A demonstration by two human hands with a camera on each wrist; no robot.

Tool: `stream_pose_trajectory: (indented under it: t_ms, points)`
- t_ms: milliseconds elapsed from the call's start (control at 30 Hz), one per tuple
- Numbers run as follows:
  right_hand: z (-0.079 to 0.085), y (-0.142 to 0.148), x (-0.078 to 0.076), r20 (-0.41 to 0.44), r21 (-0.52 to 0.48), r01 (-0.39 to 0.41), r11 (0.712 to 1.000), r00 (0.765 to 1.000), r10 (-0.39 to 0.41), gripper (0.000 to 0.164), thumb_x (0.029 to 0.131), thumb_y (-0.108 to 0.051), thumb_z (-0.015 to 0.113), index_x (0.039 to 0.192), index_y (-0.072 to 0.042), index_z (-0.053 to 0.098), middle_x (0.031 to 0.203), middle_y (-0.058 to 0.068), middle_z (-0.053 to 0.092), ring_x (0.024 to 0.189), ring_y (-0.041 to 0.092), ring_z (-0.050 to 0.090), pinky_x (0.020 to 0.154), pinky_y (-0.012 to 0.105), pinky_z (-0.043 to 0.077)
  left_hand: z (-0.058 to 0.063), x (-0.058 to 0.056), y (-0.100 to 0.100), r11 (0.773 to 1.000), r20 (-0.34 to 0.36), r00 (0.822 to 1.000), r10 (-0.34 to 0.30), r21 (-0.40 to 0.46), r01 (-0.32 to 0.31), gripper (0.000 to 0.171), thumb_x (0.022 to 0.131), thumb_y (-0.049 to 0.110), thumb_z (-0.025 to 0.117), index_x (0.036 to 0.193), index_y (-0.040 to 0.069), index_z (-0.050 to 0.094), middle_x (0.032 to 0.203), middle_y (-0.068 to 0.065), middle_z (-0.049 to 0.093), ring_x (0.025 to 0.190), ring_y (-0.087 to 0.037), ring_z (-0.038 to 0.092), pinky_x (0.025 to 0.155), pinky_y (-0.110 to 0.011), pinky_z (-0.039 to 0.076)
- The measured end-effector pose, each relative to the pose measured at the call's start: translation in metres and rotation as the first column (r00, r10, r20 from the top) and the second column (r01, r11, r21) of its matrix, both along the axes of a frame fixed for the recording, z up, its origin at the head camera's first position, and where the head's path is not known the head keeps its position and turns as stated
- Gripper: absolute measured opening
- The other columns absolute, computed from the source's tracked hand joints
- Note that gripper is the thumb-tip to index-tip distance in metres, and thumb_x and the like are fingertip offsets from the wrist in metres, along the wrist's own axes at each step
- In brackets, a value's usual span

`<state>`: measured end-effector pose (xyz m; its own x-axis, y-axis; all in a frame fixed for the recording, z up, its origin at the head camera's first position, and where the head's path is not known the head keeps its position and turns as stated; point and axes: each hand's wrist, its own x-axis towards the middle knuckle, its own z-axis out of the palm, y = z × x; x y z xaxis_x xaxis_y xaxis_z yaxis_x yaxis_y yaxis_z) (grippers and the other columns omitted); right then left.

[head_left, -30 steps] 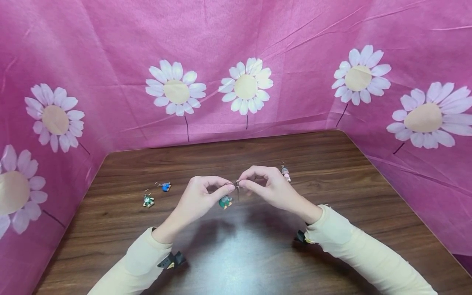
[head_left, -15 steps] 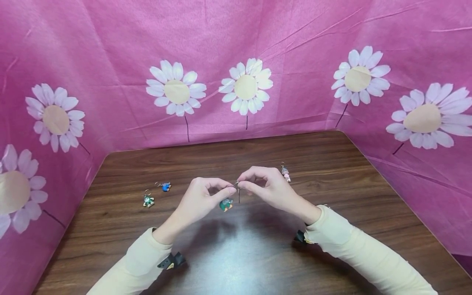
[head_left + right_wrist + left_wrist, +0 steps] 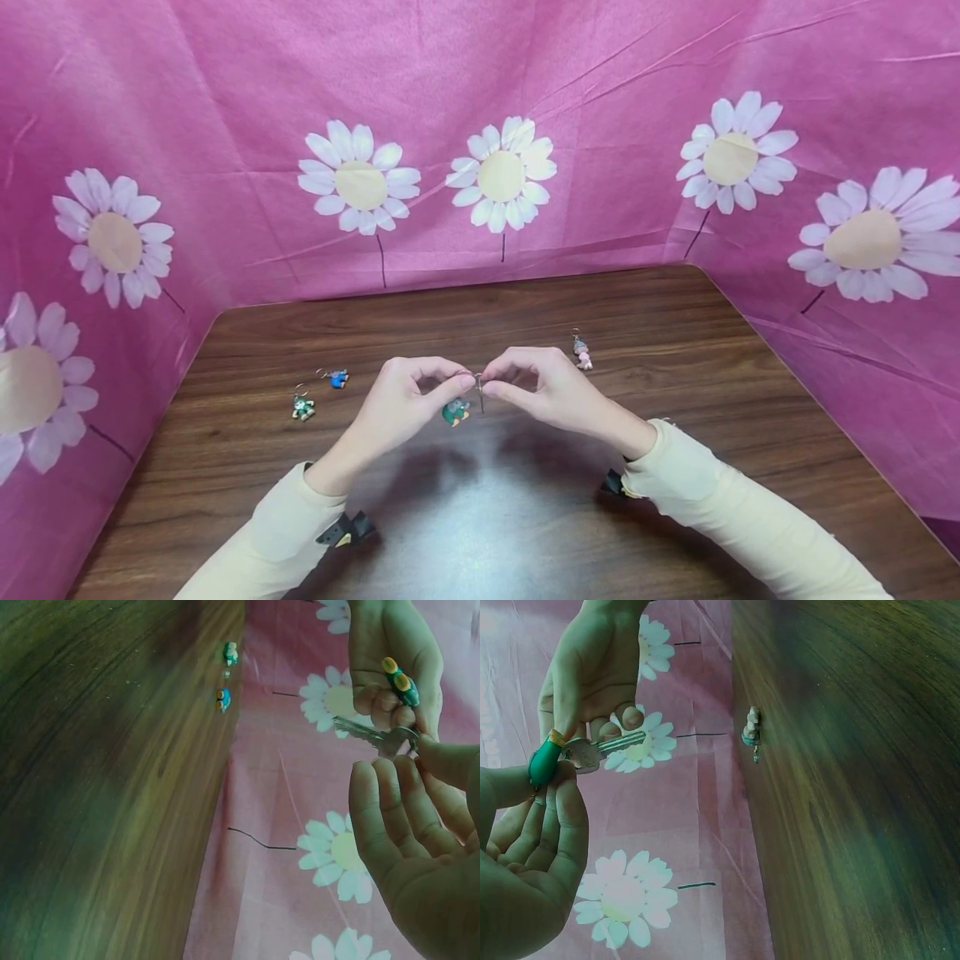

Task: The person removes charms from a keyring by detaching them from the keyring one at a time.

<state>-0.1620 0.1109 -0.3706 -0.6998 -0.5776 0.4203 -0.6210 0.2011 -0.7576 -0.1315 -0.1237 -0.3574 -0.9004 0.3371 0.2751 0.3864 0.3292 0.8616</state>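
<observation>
In the head view, both hands meet above the middle of the table. My left hand (image 3: 408, 400) pinches a keychain with a green figure (image 3: 455, 411) dangling below the fingertips. The figure has orange feet (image 3: 396, 673), plain in the right wrist view. My right hand (image 3: 555, 392) pinches the keychain's metal ring (image 3: 412, 739) between thumb and fingers. A silver key (image 3: 367, 733) is at that ring, its blade hanging down between the hands in the head view. Fingertips partly cover the ring, so how far the key is threaded on it cannot be told.
Left on the wooden table (image 3: 480, 533) lie a blue figure keychain (image 3: 339, 379) and a green-and-white one (image 3: 303, 408). A pink-and-grey figure keychain (image 3: 582, 354) lies behind the right hand. Pink cloth (image 3: 600, 75) with daisies walls the back and sides.
Both hands keep their pinch at the same place. My right hand has dipped slightly, and the key and green figure have shifted a little to the left.
</observation>
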Motion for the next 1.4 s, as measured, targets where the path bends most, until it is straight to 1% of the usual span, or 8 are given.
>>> stream_pose_trajectory:
  t_ms: [200,367,567,800,933,1100,1233,1400]
  points:
    - [0.000,0.001,-0.001,0.079,-0.101,-0.013,0.995,0.997,0.021,0.012,0.094,-0.003,0.072,0.102,-0.011,0.075,0.088,0.001,0.071,0.076,0.022,0.067,0.064,0.037,0.060,0.000,0.000,0.000,1.000,0.024,1.000,-0.007,0.009,0.006,0.015,0.095,0.029,0.075,0.098,0.015,0.080,0.072,0.009,0.072,0.065,-0.014,0.069,0.065,-0.027,0.056]
    - [0.000,0.000,-0.001,0.077,-0.167,-0.024,0.986,0.996,0.037,0.013,0.094,-0.001,0.071,0.104,-0.008,0.075,0.089,0.007,0.070,0.078,0.023,0.067,0.066,0.036,0.060,0.000,-0.001,0.001,1.000,0.026,0.999,-0.018,-0.004,0.018,0.017,0.095,0.029,0.075,0.099,0.014,0.080,0.070,0.010,0.071,0.064,-0.014,0.068,0.065,-0.027,0.055]
    - [0.000,0.001,-0.001,0.053,-0.140,0.008,0.990,0.999,0.000,0.014,0.093,-0.003,0.074,0.104,-0.010,0.077,0.092,0.002,0.072,0.077,0.023,0.066,0.063,0.030,0.057,0.000,0.000,0.002,1.000,0.013,1.000,-0.014,-0.011,0.014,0.013,0.094,0.028,0.075,0.098,0.017,0.080,0.072,0.011,0.071,0.065,-0.012,0.068,0.066,-0.027,0.056]
    - [-0.001,0.001,-0.002,0.069,-0.048,0.003,0.999,0.998,0.000,0.010,0.093,-0.008,0.074,0.101,-0.013,0.078,0.088,-0.007,0.074,0.073,0.015,0.066,0.061,0.028,0.055,-0.003,0.001,0.004,1.000,0.013,1.000,-0.024,0.019,0.024,0.012,0.094,0.025,0.075,0.098,0.015,0.080,0.071,0.008,0.071,0.063,-0.013,0.068,0.065,-0.027,0.057]
    - [-0.003,0.001,0.000,0.063,-0.002,-0.017,1.000,0.998,0.017,0.010,0.093,-0.009,0.074,0.101,-0.013,0.078,0.090,-0.008,0.075,0.078,0.016,0.067,0.062,0.028,0.055,-0.003,0.002,0.005,0.998,0.011,0.999,-0.039,0.050,0.038,0.010,0.094,0.023,0.075,0.097,0.015,0.080,0.074,0.007,0.073,0.063,-0.015,0.068,0.063,-0.029,0.058]
    - [0.002,0.005,0.001,0.071,-0.001,0.015,1.000,0.997,-0.015,0.007,0.094,-0.014,0.075,0.100,-0.015,0.078,0.088,-0.007,0.074,0.075,0.022,0.067,0.061,0.026,0.054,-0.002,0.002,0.002,0.999,0.013,1.000,-0.016,0.032,0.016,0.012,0.094,0.025,0.075,0.098,0.015,0.080,0.070,0.009,0.071,0.061,-0.015,0.068,0.064,-0.029,0.057]
    - [0.001,0.009,0.000,0.104,-0.001,0.021,1.000,0.994,-0.021,0.007,0.095,-0.016,0.074,0.101,-0.014,0.078,0.089,-0.006,0.075,0.075,0.021,0.069,0.061,0.028,0.055,-0.002,0.003,-0.001,1.000,0.021,1.000,-0.003,0.029,0.002,0.012,0.095,0.024,0.075,0.098,0.014,0.079,0.066,0.008,0.069,0.059,-0.016,0.067,0.064,-0.029,0.057]
    - [-0.001,0.013,-0.001,0.201,-0.050,0.003,0.999,0.980,0.007,0.010,0.096,-0.010,0.072,0.104,-0.006,0.076,0.092,0.003,0.075,0.078,0.018,0.071,0.070,0.035,0.061,-0.002,0.002,-0.003,1.000,0.020,1.000,-0.010,0.030,0.010,0.009,0.095,0.025,0.075,0.097,0.017,0.079,0.067,0.007,0.069,0.059,-0.016,0.067,0.062,-0.029,0.057]
